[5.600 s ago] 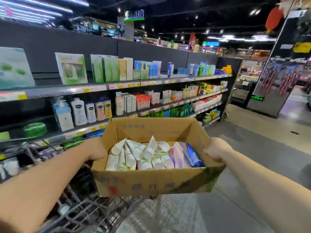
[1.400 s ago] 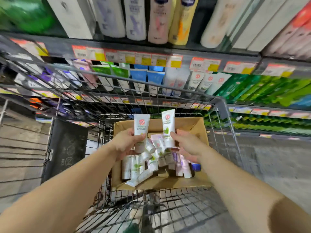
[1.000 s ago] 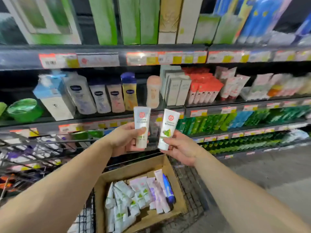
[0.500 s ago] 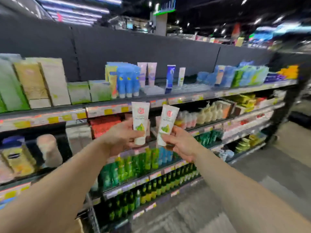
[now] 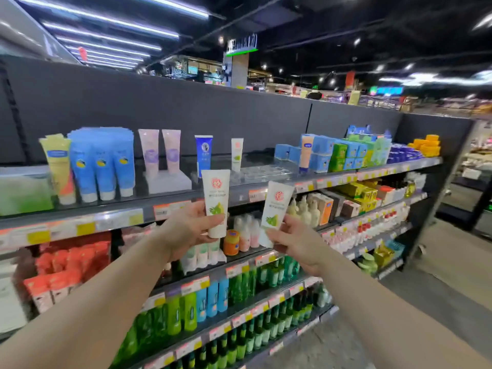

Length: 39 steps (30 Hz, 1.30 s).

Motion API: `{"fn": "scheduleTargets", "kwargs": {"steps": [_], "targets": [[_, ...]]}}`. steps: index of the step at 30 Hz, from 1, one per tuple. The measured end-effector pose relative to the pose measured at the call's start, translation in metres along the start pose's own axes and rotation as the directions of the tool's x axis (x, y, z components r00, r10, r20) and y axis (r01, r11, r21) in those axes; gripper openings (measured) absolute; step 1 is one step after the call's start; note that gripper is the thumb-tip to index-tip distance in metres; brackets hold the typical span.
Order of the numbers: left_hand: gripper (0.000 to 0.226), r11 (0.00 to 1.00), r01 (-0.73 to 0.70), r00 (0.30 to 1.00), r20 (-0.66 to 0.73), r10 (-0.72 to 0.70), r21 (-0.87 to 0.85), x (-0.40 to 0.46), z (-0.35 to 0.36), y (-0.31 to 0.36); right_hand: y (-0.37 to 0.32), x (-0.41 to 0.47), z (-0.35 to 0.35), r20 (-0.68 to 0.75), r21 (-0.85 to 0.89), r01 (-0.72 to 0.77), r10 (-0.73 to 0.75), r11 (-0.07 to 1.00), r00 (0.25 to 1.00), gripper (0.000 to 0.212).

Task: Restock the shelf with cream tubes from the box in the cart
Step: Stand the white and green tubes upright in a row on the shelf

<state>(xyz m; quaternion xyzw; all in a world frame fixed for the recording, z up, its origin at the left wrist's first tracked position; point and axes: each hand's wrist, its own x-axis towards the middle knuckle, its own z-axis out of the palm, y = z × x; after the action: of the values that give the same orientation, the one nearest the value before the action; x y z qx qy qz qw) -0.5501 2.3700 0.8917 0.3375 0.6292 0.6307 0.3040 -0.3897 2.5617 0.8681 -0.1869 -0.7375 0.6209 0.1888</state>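
Now each hand, left hand (image 5: 190,230) and right hand (image 5: 295,243), grips one white cream tube, left tube (image 5: 216,201) and right tube (image 5: 275,209), with curled fingers before the top shelf (image 5: 266,191).

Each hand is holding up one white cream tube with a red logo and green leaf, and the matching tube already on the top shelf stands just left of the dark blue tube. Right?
Not quite. In the head view the matching white tube on the top shelf stands just right of the dark blue tube, not left. The rest holds: the left hand and the right hand each hold up one cream tube.
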Motion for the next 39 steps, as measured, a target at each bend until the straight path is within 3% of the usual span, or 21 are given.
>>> {"fn": "scheduleTargets", "kwargs": {"steps": [13,17,22,30,39], "targets": [[0.027,0.999,-0.011,0.986,-0.165,0.018,0.044,0.186,0.007,0.015,-0.019,0.218,-0.076,-0.021,-0.135,0.107,-0.111,0.985,0.994,0.021],[0.017,0.996,-0.032,0.965,-0.257,0.054,0.088,0.216,0.016,0.018,-0.035,0.285,-0.093,0.039,-0.218,0.209,-0.205,0.953,0.978,0.026],[0.025,0.995,-0.024,0.903,-0.425,0.064,0.099,0.24,0.035,0.023,-0.048,0.352,-0.095,0.182,-0.194,0.29,-0.256,0.937,0.949,0.026],[0.028,0.992,0.02,0.802,-0.594,0.061,0.128,0.258,0.063,0.026,-0.025,0.41,-0.076,0.295,-0.189,0.34,-0.277,0.921,0.914,0.032],[0.03,0.994,0.041,0.792,-0.61,0.031,0.104,0.263,0.069,0.019,-0.015,0.416,-0.074,0.365,-0.268,0.355,-0.247,0.896,0.898,0.027]]}}
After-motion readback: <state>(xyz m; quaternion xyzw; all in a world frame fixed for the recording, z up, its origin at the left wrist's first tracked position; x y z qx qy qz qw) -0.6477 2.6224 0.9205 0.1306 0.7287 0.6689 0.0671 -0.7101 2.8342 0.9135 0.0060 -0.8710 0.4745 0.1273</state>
